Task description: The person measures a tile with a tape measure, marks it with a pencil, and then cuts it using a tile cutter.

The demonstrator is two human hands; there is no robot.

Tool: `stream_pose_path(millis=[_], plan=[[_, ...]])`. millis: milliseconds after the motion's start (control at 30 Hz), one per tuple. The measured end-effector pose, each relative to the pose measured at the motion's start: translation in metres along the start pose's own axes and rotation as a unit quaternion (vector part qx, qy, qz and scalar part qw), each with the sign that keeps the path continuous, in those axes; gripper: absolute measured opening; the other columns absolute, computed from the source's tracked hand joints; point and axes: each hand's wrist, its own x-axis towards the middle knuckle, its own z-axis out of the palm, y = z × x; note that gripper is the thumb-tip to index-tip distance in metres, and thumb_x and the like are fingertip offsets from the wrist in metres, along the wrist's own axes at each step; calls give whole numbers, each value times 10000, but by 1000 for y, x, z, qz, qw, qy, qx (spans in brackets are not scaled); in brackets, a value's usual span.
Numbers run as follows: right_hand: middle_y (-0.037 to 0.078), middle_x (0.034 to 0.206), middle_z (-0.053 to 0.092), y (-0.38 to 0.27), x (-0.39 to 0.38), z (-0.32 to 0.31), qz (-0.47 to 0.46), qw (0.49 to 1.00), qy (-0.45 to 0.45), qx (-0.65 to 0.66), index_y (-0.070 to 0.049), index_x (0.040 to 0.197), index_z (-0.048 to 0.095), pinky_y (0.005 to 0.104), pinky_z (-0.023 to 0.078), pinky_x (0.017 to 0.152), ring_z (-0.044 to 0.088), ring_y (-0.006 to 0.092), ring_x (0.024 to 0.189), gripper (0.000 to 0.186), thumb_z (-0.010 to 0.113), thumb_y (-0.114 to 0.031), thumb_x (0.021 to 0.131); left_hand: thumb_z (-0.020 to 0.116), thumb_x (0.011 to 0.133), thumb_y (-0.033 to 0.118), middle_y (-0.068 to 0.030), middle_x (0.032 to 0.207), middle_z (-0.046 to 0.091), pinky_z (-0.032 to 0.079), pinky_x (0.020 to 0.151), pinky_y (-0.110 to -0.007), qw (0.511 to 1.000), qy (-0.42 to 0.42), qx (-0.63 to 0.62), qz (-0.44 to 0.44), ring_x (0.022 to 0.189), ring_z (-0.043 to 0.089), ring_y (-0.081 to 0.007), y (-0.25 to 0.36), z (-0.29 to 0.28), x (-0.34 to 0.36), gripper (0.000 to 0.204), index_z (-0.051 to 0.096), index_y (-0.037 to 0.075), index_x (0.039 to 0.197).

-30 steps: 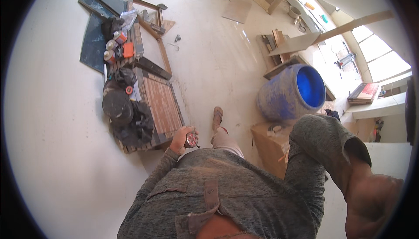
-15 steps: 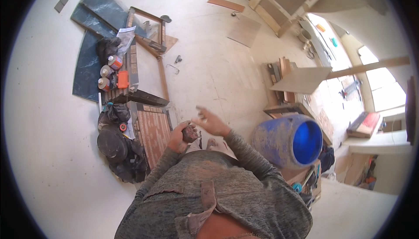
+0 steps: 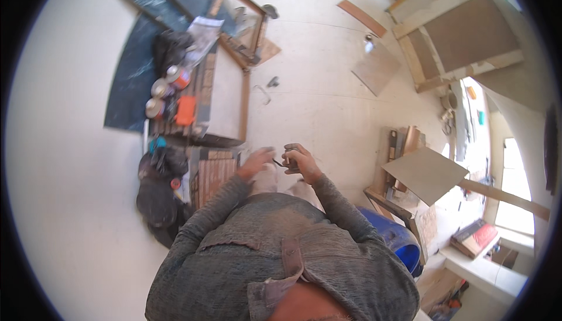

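Observation:
In front of my body, my right hand (image 3: 303, 163) is closed round a small dark object (image 3: 287, 160), mostly covered by the fingers. Its kind does not show. A thin dark piece (image 3: 277, 162) sticks out from it toward my left hand (image 3: 257, 161). That hand is smeared by motion just left of the object, so its fingers are unclear. I cannot tell whether it touches the thin piece. Both hands are above my legs, over the pale floor (image 3: 316, 116).
Stacked boxes (image 3: 213, 177) stand at the left, beside black bags (image 3: 158, 198). Farther off are cans (image 3: 155, 108), an orange case (image 3: 185, 110) and dark marbled panels (image 3: 132, 81). A blue barrel (image 3: 392, 233) lies at the right, near a square board (image 3: 425, 174).
The dark object has passed from my left hand to my right. My hands have come level with each other. The view has shifted, and the barrel is now partly hidden behind my right arm.

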Motion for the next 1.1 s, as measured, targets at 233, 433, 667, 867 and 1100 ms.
stream_pose_path(millis=[233,433,667,867,1100], plan=[[34,854,605,-63,76,-70,4,999,40,4,-32,1210,567,275,515,603,609,124,774,408,671,-228,867,666,841,352,-274,1198,638,460,1017,-450,920,276,182,-210,1124,605,-430,-127,-108,128,558,616,-63,1210],[21,843,595,-66,164,-139,-27,991,50,-125,-60,1200,579,324,570,640,583,112,727,364,656,-213,879,696,814,279,-317,1243,589,457,1029,-480,869,318,202,-320,1169,579,-440,-182,-174,214,598,568,-106,1253],[23,841,583,-79,237,-172,97,991,65,-71,-48,1203,574,321,576,611,598,121,722,362,659,-171,873,662,855,305,-324,1532,285,283,1185,-451,829,347,120,-421,1424,308,-438,-218,-215,291,868,240,-107,1492],[29,872,600,-63,281,-189,156,981,76,-89,-48,1205,571,309,573,596,606,121,727,365,657,-157,868,628,879,289,-294,1557,259,260,1182,-500,693,452,286,-483,1445,276,-421,-231,-239,331,865,175,-63,1527],[27,897,605,-62,312,-181,159,975,75,-136,-49,1210,582,288,572,598,592,103,737,382,663,-156,853,593,897,346,-284,1474,419,286,1135,-543,633,484,255,-548,1368,407,-429,-209,-274,335,812,237,-39,1517]])
